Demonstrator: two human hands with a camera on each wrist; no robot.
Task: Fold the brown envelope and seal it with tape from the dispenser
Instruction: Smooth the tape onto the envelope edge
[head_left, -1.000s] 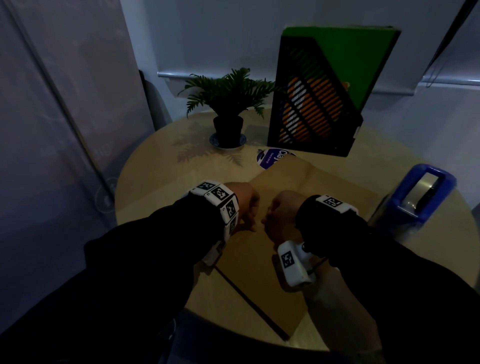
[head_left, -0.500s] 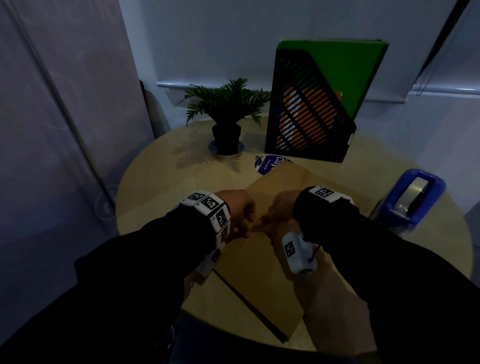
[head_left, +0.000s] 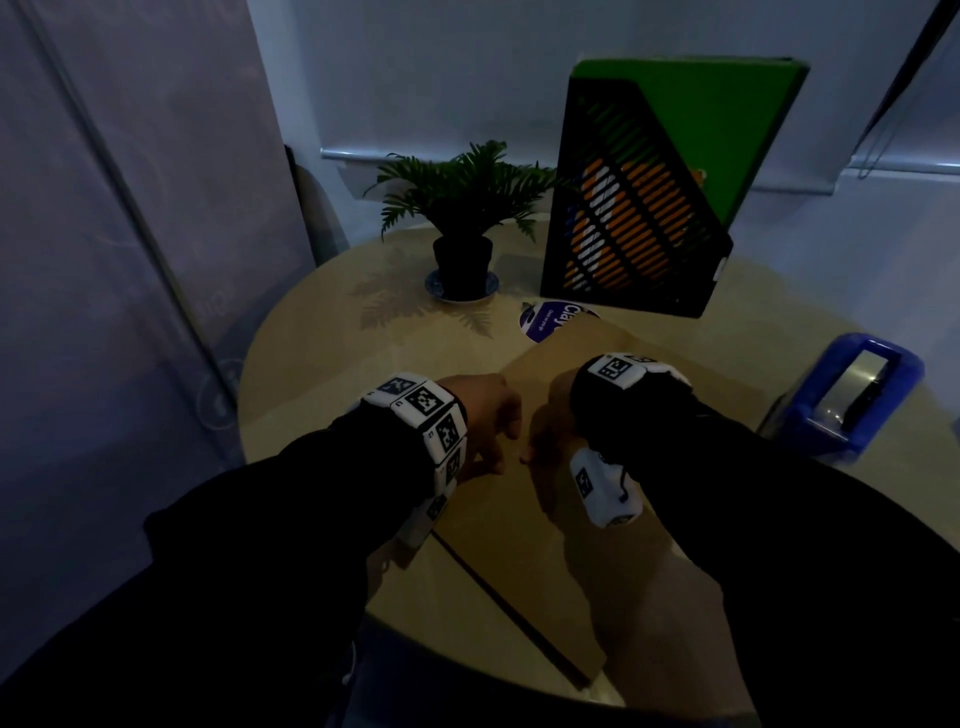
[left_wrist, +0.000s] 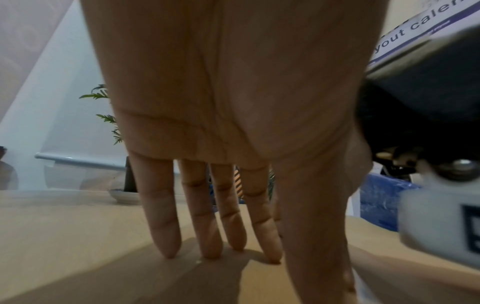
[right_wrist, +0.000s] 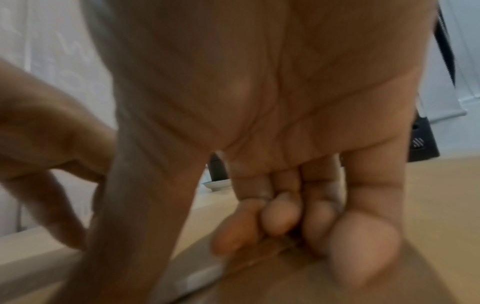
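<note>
CHANGE: both hands slid slightly nearer along the brown envelope (head_left: 524, 525), flat on the worktop (head_left: 322, 364) | left hand (head_left: 480, 415) fingers straight, pressing | right hand (head_left: 550, 441) grip curled, probably pinching its edge | tape dispenser (head_left: 852, 395) untouched, fold underway

Black long sleeves (head_left: 291, 509) cover both arms right down to the wrists. The left wrist wears a white band (head_left: 426, 415) of blocky segments, each printed with a black-and-white square marker. The right wrist has a matching marker block (head_left: 621, 370) on top, plus a white camera pod (head_left: 602, 488) with its own marker and a short black cable.
</note>
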